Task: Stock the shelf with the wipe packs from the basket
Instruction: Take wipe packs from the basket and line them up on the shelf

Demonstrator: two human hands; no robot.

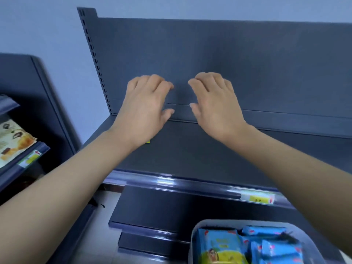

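Several blue wipe packs [219, 244] lie jumbled in the basket [194, 233], close in and low to the right. Farther out, left hand [146, 107] and right hand [215, 103] hover over the shelf [190, 155], fingers [158, 80] loosely spread, holding nothing. The right looks nearer.

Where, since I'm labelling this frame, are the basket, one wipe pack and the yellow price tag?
basket [219, 223], head view, on its pale back rim.
wipe pack [219, 244], head view, front face of the leftmost blue pack.
price tag [256, 199], head view, middle of its yellow label.
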